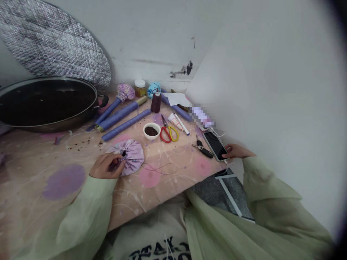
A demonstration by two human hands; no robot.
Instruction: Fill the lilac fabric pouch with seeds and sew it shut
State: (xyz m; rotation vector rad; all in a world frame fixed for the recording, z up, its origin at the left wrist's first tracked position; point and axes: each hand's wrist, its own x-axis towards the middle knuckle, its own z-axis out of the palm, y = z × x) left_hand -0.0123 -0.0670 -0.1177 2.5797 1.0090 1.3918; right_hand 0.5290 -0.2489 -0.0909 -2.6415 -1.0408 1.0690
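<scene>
My left hand (106, 165) is closed around the gathered opening of a round purple fabric pouch (131, 155) lying on the patterned tablecloth (81, 159). A dark thread (159, 169) trails from the pouch to the right. My right hand (236, 151) rests at the table's right edge with its fingers touching a black smartphone (215, 145). Both arms are in pale green sleeves.
A small white bowl of dark seeds (151, 130), red and yellow scissors (168, 132), a dark thread spool (155, 102), purple wrapped sticks (121, 115), a finished pouch on a stick (125, 91), a jar (140, 87) and a large dark pan (46, 103) lie behind. Walls close off the back and right.
</scene>
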